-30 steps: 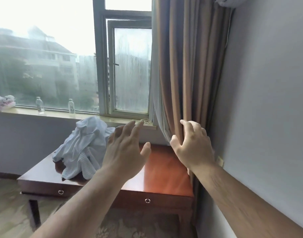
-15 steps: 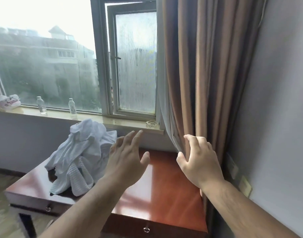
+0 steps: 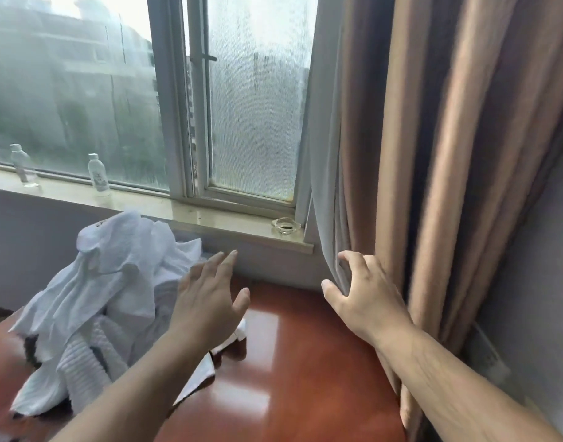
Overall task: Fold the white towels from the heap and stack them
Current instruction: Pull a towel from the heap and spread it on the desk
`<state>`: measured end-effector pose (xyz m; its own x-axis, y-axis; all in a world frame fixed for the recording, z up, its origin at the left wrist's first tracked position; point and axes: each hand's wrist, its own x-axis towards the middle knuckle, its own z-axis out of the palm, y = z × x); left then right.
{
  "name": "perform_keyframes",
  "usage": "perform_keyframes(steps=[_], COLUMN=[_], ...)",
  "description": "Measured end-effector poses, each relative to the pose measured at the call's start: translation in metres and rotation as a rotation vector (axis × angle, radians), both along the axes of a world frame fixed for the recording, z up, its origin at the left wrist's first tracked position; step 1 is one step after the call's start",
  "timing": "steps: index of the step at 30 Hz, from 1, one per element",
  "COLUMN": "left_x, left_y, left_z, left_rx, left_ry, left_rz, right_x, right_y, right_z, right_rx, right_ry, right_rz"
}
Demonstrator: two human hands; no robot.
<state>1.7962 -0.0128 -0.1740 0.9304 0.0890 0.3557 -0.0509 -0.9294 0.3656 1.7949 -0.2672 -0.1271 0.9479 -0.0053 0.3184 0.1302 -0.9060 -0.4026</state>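
The heap of crumpled white towels point(image 3: 114, 298) lies on the left half of the glossy reddish-brown wooden tabletop point(image 3: 289, 362), its back close to the far edge under the pale stone window sill point(image 3: 178, 208). The left hand point(image 3: 210, 301) hovers over the heap's right side with fingers spread straight, holding nothing. The right hand point(image 3: 363, 298) is near the tabletop's far right corner with fingers loosely curled at the hem of the pale grey curtain lining point(image 3: 328, 186); I cannot tell whether it grips the cloth or only lies in front of it. If it does catch that hem, pulling back could drag the heavy brown curtain point(image 3: 433, 154) across the clear glass ashtray point(image 3: 285, 225) on the sill. The towels look tangled, so lifting 1 may tow others over the polished surface and off the left edge. The 2 clear plastic bottles point(image 3: 98, 175) on the sill carry pale labels too blurred to read. A dark mark on the topmost towel point(image 3: 99, 223) is also illegible.
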Motion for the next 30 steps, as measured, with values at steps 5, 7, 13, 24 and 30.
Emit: perform_keyframes(steps=[5,7,13,24,30], left_x=[0.062,0.075,0.076,0.018,0.017], left_y=[0.006,0.007,0.023,0.083,0.127], left_z=[-0.042,-0.059,-0.080,-0.080,-0.087], left_rx=[-0.002,-0.027,-0.101,-0.155,-0.177], left_ry=[0.092,0.129,0.213,0.268,0.305], left_rz=[0.006,0.026,0.147,0.370,0.441], right_x=[0.062,0.078,0.114,0.123,0.146], right_y=[0.012,0.015,0.040,0.121,0.160], right_z=[-0.037,-0.052,-0.075,-0.116,-0.133], right_rx=[0.030,0.043,0.070,0.294,0.428], right_ry=[0.122,0.179,0.290,0.544,0.770], right_rz=[0.002,0.019,0.131,0.397,0.385])
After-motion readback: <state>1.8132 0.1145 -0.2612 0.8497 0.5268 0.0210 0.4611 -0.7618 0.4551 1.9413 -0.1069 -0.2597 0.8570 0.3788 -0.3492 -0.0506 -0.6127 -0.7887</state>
